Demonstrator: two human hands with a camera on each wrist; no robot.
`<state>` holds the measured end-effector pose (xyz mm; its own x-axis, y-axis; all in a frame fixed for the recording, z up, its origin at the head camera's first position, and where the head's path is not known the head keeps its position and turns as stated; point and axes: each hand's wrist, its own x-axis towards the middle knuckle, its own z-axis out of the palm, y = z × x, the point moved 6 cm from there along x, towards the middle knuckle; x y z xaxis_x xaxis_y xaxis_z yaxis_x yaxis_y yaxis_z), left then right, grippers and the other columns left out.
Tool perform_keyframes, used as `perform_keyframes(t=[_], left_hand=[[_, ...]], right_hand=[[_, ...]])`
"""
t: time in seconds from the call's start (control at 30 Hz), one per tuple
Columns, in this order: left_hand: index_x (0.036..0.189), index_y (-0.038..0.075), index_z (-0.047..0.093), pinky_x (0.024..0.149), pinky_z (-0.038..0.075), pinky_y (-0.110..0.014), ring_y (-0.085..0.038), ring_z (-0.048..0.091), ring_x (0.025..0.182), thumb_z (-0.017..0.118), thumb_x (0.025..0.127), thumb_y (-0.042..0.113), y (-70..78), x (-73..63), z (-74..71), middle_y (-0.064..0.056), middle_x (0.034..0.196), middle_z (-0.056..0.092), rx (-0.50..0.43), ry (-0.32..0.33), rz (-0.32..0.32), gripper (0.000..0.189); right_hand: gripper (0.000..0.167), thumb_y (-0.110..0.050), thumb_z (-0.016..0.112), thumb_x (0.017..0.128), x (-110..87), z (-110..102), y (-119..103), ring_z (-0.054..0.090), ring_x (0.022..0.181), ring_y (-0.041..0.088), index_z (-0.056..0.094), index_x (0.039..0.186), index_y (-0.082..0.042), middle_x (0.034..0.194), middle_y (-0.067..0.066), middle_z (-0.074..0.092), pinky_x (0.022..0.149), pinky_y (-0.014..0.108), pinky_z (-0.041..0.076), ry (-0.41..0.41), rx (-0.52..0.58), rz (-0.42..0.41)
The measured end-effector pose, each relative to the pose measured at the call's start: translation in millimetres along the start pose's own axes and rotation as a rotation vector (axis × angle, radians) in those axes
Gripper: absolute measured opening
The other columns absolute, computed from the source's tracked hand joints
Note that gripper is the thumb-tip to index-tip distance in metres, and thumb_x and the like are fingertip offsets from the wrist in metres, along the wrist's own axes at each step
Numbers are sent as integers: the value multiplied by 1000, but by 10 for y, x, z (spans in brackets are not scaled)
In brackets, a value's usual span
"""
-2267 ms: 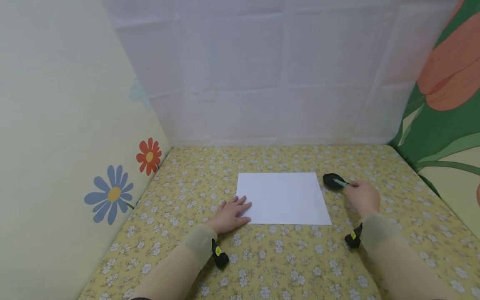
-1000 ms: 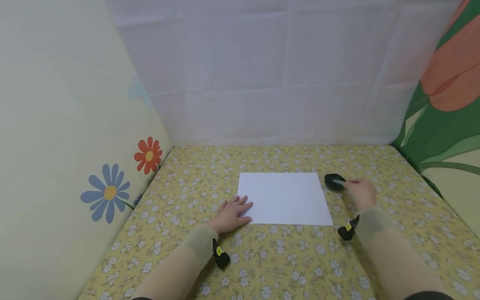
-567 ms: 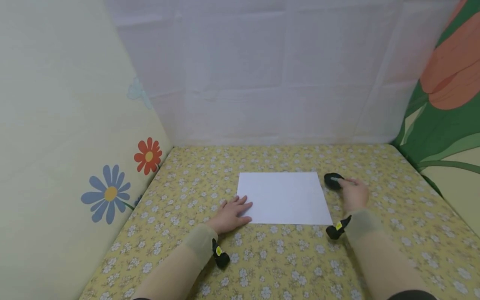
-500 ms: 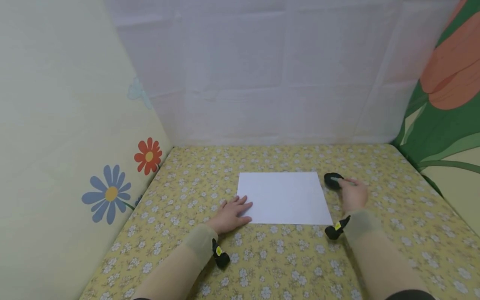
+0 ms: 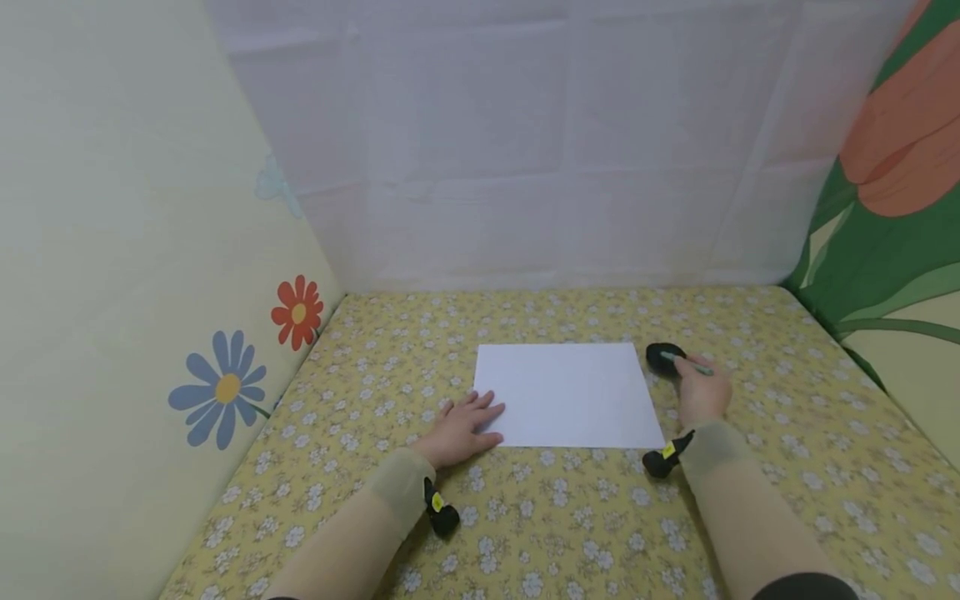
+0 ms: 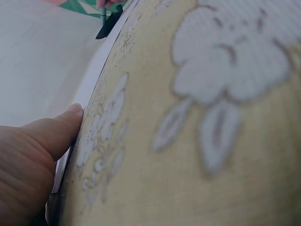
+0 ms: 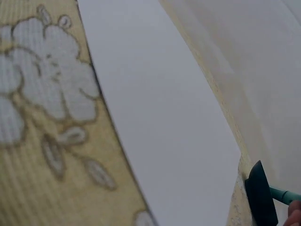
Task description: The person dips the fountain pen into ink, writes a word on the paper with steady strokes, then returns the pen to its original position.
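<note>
My left hand (image 5: 457,429) lies with fingers spread, resting on the lower left corner of a white paper sheet (image 5: 566,396). In the left wrist view, the thumb (image 6: 54,134) reaches along the sheet's edge. Beyond the sheet's right side, my right hand (image 5: 705,396) pinches a slim green brush (image 5: 697,367). It slants over a small black dish (image 5: 663,360), with its front end above or in the dish; the tip is too dark to make out. The right wrist view shows the dish (image 7: 261,195) from the side, the green handle (image 7: 284,195) and the pinching fingertips (image 7: 295,214).
A yellow flowered cloth (image 5: 570,517) covers the table. White fabric (image 5: 525,167) hangs along the back edge. Flower-printed panels stand at the left (image 5: 112,250) and right (image 5: 900,250). Each wrist wears a small black camera.
My right hand has shifted left, closer to the dish, and the brush's rear end now shows beyond the fingers. The left hand and the paper keep their place.
</note>
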<state>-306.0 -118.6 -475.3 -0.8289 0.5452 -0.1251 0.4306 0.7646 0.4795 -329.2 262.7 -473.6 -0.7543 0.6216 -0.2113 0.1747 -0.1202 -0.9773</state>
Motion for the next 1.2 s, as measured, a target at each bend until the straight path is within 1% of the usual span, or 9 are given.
perform_keyframes(t=[0.13,0.23,0.33,0.4,0.47,0.53,0.67,0.93,1.2], left_hand=[[151,22,34,115,-1,-55,-27,6,147,50,99,44,16,-7,-6,-2,160,16,-3,-2,-1,59],[151,22,34,115,-2,-55,-27,6,147,50,99,45,22,-6,-8,-2,160,16,0,-3,-1,60],[151,22,34,115,-2,-55,-27,6,147,50,99,45,21,-4,-10,-2,160,15,0,-4,-1,60],[151,22,34,115,-2,-55,-27,6,147,51,98,45,17,-3,-11,-2,160,15,0,-4,-3,60],[151,22,34,115,-2,-55,-27,6,147,51,98,45,7,2,-11,-2,160,15,-2,-5,-3,60],[151,22,34,114,-1,-55,-27,6,147,51,98,45,-4,5,-6,-1,160,16,-1,-5,-3,60],[151,23,33,114,-1,-55,-26,6,147,51,98,46,-22,16,6,-1,160,15,-1,-7,0,61],[152,24,32,115,-2,-55,-24,5,147,50,98,48,-49,28,14,1,160,14,-1,-13,-1,62],[152,23,32,114,-2,-55,-26,5,147,49,98,49,-30,20,8,0,160,14,9,-14,4,62]], right_hand=[[48,-28,61,95,7,6,2,47,129,25,53,138,-8,143,12,48,103,33,41,4,-4,-23],[45,-27,62,95,35,-18,20,53,121,21,56,135,-8,138,11,53,95,27,45,8,47,-9],[39,-27,65,93,67,-59,40,60,96,16,61,129,-10,119,8,63,66,21,48,17,118,12],[36,-27,66,92,63,-81,36,60,81,12,62,124,-11,105,3,65,48,22,40,17,166,24],[35,-26,66,92,28,-90,15,59,74,12,61,123,-10,96,1,65,43,23,37,5,178,16],[36,-24,66,92,-25,-80,-6,60,76,12,60,124,-8,94,0,64,47,22,43,-18,203,13],[40,-21,67,92,-143,-14,-46,60,85,16,56,126,-3,99,6,63,69,22,51,-90,226,-14],[26,-29,66,93,-330,201,-25,54,90,21,59,111,-12,97,5,59,79,33,44,-177,58,-57],[14,-14,60,95,-511,495,15,48,79,16,49,101,-7,87,5,53,73,31,42,-285,74,-84]])
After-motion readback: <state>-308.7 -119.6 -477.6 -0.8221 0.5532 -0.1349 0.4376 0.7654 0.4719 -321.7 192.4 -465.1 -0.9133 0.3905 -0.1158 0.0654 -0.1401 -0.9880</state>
